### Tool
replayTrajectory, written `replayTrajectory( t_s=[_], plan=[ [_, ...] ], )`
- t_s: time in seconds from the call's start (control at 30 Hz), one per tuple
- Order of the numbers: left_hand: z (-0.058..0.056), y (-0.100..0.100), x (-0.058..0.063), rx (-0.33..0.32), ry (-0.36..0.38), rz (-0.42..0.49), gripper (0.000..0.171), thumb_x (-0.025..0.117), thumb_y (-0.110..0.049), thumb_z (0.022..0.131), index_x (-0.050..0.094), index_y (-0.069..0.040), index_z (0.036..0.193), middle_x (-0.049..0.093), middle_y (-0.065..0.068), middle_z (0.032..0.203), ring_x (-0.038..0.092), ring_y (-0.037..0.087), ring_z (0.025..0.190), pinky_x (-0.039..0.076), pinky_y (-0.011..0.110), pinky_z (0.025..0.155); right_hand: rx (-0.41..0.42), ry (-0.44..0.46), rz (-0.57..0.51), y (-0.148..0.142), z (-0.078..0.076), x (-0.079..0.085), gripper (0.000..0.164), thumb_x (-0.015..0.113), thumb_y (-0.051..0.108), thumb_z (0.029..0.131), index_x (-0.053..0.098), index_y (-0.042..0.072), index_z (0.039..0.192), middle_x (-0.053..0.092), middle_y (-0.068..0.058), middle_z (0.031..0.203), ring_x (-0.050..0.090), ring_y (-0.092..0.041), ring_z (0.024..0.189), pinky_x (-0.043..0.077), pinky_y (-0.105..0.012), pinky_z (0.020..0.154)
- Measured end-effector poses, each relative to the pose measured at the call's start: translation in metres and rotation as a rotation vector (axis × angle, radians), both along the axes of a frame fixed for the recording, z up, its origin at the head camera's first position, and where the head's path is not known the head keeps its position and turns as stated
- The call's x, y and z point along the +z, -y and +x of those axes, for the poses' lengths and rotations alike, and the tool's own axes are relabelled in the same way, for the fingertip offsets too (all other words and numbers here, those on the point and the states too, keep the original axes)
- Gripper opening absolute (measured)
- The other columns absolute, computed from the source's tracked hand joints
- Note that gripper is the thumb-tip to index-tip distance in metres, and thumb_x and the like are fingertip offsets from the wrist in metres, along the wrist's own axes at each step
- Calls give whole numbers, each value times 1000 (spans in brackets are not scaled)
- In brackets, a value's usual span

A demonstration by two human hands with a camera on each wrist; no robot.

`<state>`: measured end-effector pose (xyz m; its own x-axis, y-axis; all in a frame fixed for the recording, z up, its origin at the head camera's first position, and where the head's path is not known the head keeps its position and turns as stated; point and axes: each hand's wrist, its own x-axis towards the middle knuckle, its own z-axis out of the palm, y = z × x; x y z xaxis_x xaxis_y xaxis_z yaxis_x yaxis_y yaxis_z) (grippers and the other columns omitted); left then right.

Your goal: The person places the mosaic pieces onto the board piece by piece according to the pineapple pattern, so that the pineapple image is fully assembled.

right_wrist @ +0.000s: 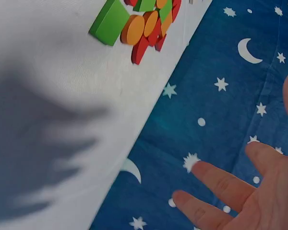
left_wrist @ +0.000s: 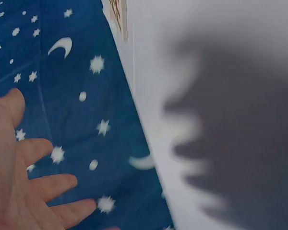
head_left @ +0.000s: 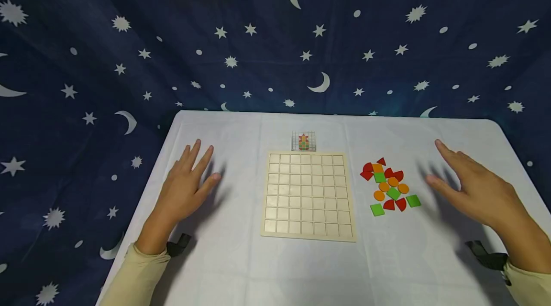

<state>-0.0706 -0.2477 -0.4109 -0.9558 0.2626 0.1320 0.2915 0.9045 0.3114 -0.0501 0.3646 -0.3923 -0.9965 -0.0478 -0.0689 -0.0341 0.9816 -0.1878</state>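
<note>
The left hand [head_left: 181,190] and right hand [head_left: 484,191] held nothing, fingers spread, while the loose tiles [head_left: 393,193], between the grid board [head_left: 308,196] and the right edge of the counter [head_left: 501,146], looked light, stiff, probably smooth, best pinched by opposite sides.

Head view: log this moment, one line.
left hand: holds nothing; right hand: holds nothing; board: between hands; pieces: right of board; card: beyond board
</note>
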Motion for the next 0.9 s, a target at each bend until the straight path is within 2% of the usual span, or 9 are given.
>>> replayTrajectory(
  t_s=[0.07, 0.13, 0.23, 0.33, 0.43, 0.53, 0.6, 0.77, 0.9],
  plan=[
    [-1, -7, -6, -18, 40, 94, 67, 54, -47, 105, 32, -21, 162, 20, 12, 171, 23, 43, 155, 30, 70, 114, 7, 26, -13, 1, -7, -1, 90, 58, 60, 97, 9, 28, 165, 41, -38, 150, 41, -61, 133, 32, -84, 93],
    [-3, -14, -12, -40, 78, 198, 64, 54, -43, 105, 34, -19, 161, 26, 12, 169, 30, 42, 152, 34, 67, 113, 19, 50, -45, 3, -14, -3, 85, 57, 58, 98, 14, 27, 165, 44, -38, 148, 44, -64, 128, 33, -83, 93],
    [-7, -24, -21, -69, 124, 324, 61, 56, -38, 105, 38, -16, 159, 33, 12, 166, 36, 39, 150, 35, 64, 114, 38, 82, -99, 7, -23, -8, 78, 57, 55, 100, 24, 24, 164, 52, -36, 143, 45, -64, 127, 33, -83, 94],
    [-12, -34, -29, -95, 146, 406, 59, 59, -34, 105, 42, -11, 156, 40, 12, 161, 40, 35, 149, 39, 59, 114, 69, 89, -164, 12, -31, -13, 70, 59, 50, 101, 37, 19, 160, 61, -33, 134, 49, -60, 126, 37, -80, 95],
    [-17, -43, -36, -90, 190, 506, 58, 63, -33, 103, 48, -9, 153, 46, 9, 157, 46, 31, 145, 46, 55, 110, 98, 79, -218, 16, -38, -19, 61, 61, 45, 101, 49, 13, 152, 66, -31, 126, 56, -54, 120, 47, -72, 93],
    [-22, -52, -42, -70, 238, 605, 56, 67, -33, 101, 53, -8, 149, 50, 5, 153, 50, 28, 142, 50, 52, 107, 101, 104, -248, 20, -47, -24, 58, 62, 45, 101, 56, 11, 148, 67, -29, 127, 61, -49, 115, 54, -65, 87],
    [-24, -56, -46, -70, 236, 609, 54, 69, -33, 99, 57, -9, 146, 52, 5, 151, 50, 28, 142, 48, 51, 109, 92, 138, -258, 23, -52, -28, 59, 62, 48, 100, 58, 10, 145, 67, -28, 128, 61, -47, 114, 56, -62, 85],
    [-34, -62, -56, -145, 156, 475, 54, 76, -34, 94, 62, -12, 141, 53, 8, 151, 48, 30, 144, 42, 52, 115, 87, 200, -280, 30, -62, -37, 60, 61, 52, 100, 61, 9, 142, 68, -25, 127, 59, -45, 118, 49, -66, 95],
    [-42, -64, -61, -195, 198, 436, 60, 79, -33, 90, 60, -14, 144, 48, 10, 156, 39, 33, 150, 32, 55, 121, 82, 238, -281, 35, -69, -42, 62, 60, 54, 99, 62, 9, 142, 69, -24, 127, 59, -44, 119, 47, -67, 99]
  ],
)
